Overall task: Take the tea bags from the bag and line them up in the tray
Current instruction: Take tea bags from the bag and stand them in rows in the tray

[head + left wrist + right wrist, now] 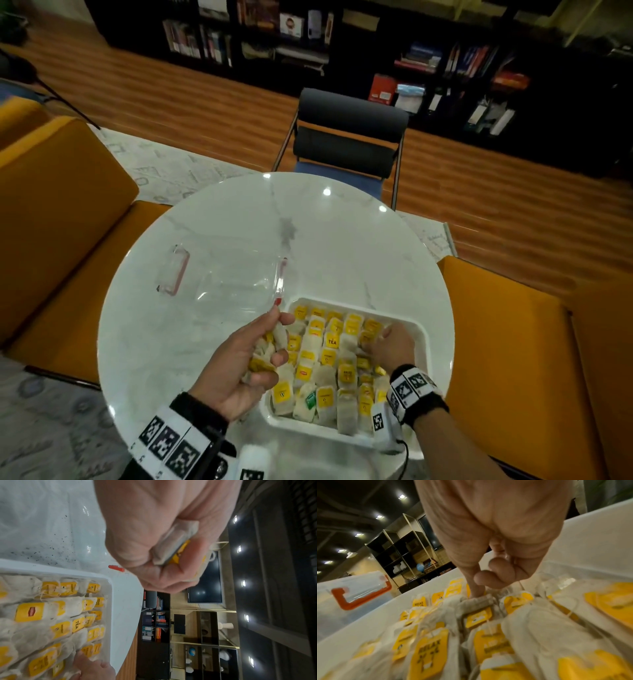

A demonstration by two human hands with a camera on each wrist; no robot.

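- the left hand [239, 370] hangs over the tray's left edge, palm up, fingers curled round a small bunch of tea bags [265, 353]; the left wrist view shows the same held bunch [173, 545] of pale paper and yellow tags squeezed in the fist.
- the right hand [388, 346] reaches down into the far right part of the white tray [423, 329]; in the right wrist view its forefinger [476, 588] touches a tea bag [477, 601] lying there, the other fingers curled under. whether it pinches that bag i cannot tell.
- the tray sits on the near side of the round white counter [342, 240], filled with rows of tea bags in the tray [325, 370], yellow tags mostly toward the far side.
- the clear plastic bag [233, 284] with a red zip strip lies flat on the counter, just left of and beyond the tray.
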